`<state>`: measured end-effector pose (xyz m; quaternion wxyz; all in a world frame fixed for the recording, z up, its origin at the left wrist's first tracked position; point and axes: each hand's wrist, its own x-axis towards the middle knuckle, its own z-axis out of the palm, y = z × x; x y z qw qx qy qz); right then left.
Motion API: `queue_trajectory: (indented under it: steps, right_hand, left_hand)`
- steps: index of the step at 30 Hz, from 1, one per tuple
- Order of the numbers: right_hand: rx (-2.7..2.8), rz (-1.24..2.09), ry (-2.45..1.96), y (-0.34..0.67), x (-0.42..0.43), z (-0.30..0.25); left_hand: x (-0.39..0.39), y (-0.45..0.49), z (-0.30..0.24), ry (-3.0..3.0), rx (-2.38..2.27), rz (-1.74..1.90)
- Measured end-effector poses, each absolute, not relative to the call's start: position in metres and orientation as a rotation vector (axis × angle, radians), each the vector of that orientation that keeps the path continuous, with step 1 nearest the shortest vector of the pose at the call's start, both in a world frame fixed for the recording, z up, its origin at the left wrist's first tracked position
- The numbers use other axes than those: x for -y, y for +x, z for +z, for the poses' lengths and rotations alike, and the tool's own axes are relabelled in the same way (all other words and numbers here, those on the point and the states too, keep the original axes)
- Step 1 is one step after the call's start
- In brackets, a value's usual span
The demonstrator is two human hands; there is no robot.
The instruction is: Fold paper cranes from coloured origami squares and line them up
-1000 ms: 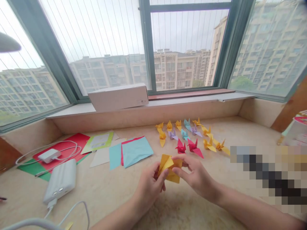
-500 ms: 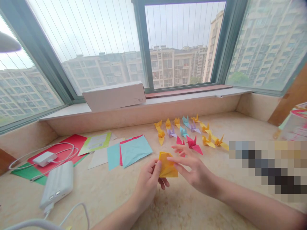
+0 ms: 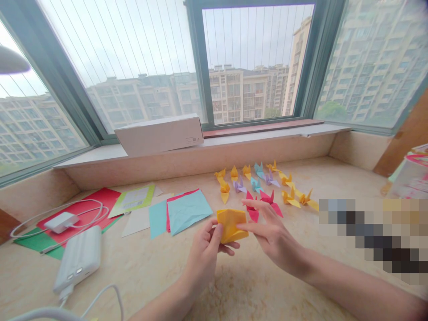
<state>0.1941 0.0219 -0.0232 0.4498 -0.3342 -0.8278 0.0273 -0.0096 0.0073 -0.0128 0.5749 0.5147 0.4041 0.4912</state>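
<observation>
A folded piece of yellow origami paper (image 3: 230, 225) is held above the stone surface. My left hand (image 3: 209, 243) pinches its left edge, thumb in front and the other fingers behind. On the paper's right side, my right hand (image 3: 274, 229) touches the edge with a fingertip while its fingers are spread apart. Just beyond the hands sit red paper cranes (image 3: 270, 200). Behind them, yellow cranes (image 3: 224, 192), purple cranes (image 3: 238, 183) and light blue cranes (image 3: 259, 169) stand in loose rows.
Left of the hands lie light blue paper sheets (image 3: 190, 211) with a red one between. Further left are a red sheet (image 3: 96, 196), a white charger (image 3: 62, 222) with cable and a white power bank (image 3: 80, 258). A white box (image 3: 160, 136) rests on the window sill.
The yellow paper has shifted slightly left and turned in my left hand. My right hand's fingers have moved from over its face to its right edge.
</observation>
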Motion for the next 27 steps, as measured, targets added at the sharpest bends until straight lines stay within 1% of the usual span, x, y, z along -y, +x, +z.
queue_trajectory:
  steps: [3, 6, 12, 19, 22, 27]
  right_hand:
    - [2.084, -0.036, -0.735, 0.193, -0.016, -0.017]
    - [2.109, -0.045, -0.715, 0.191, -0.013, -0.014]
    - [2.147, 0.130, -0.687, 0.189, -0.014, -0.015]
    - [2.145, 0.234, -0.718, 0.187, -0.013, -0.016]
    - [2.168, 0.239, -0.749, 0.187, -0.013, -0.015]
    - [2.148, 0.355, -0.795, 0.187, -0.012, -0.016]
  left_hand:
    - [-0.008, -0.011, -0.013, 1.208, -0.984, 1.147]
    - [-0.009, -0.011, -0.013, 1.270, -1.024, 1.132]
    - [-0.006, -0.010, -0.010, 1.337, -1.043, 1.167]
    - [0.000, -0.008, -0.011, 1.307, -1.005, 1.113]
    - [0.002, -0.008, -0.012, 1.309, -0.948, 1.107]
    - [0.004, -0.007, -0.015, 1.365, -0.833, 1.067]
